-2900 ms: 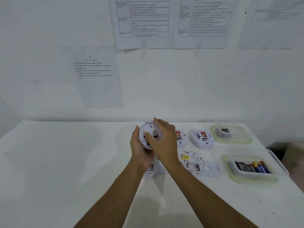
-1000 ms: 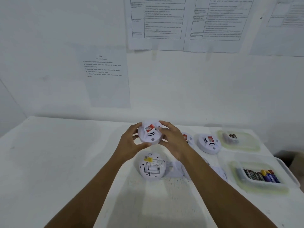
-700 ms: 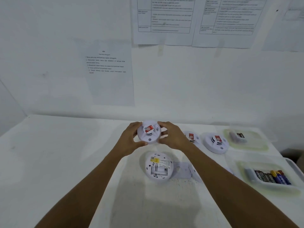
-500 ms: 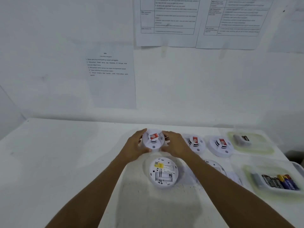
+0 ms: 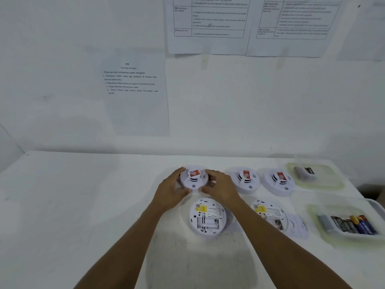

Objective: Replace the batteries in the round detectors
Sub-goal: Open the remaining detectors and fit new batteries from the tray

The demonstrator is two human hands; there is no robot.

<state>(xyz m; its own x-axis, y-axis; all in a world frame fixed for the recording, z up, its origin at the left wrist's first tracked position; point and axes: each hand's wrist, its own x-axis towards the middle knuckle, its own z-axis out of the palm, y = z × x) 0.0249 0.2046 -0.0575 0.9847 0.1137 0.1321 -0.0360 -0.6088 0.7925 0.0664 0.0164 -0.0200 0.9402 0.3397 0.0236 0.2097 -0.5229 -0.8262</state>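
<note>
A white round detector [image 5: 194,178] with a red label sits face up at the back of the white table [image 5: 83,205]. My left hand [image 5: 169,191] holds its left side and my right hand [image 5: 221,188] its right side, fingers and thumbs curved round the rim. In front of it a second detector [image 5: 207,219] lies face down, its battery compartment open and empty. A third [image 5: 268,214], also face down, is partly hidden by my right forearm. Two closed detectors [image 5: 244,180] [image 5: 279,182] stand face up in a row to the right.
A clear tray [image 5: 316,211] at the right edge holds several batteries [image 5: 352,224]. A second tray [image 5: 333,184] behind it holds a few dark batteries [image 5: 305,172]. A loose white cover plate [image 5: 296,226] lies beside the third detector. Printed sheets hang on the wall behind.
Both hands turned the detector label side up, then carried it down and away to the back of the table, in line with the other two.
</note>
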